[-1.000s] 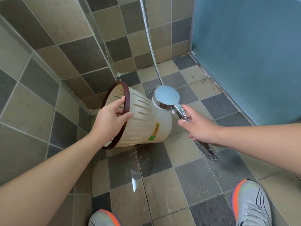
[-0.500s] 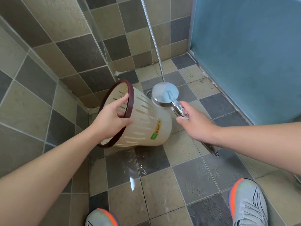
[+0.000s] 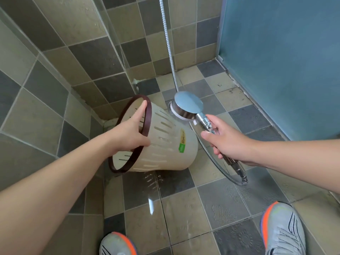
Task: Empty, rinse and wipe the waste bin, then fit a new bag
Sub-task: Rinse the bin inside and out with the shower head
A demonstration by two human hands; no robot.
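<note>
Head view: the cream slotted waste bin (nothing visible inside) is tipped sideways above the wet tiled floor, its dark rim gripped by the left hand. The right hand grips the shower head just beside the bin's base, hose trailing up the tiled wall.

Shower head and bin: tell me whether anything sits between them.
Nothing visible does. The shower head, held in the right hand, sits right by the base end of the tilted bin, whose brown rim the left hand grips. The hose loops behind, clear of the gap.
</note>
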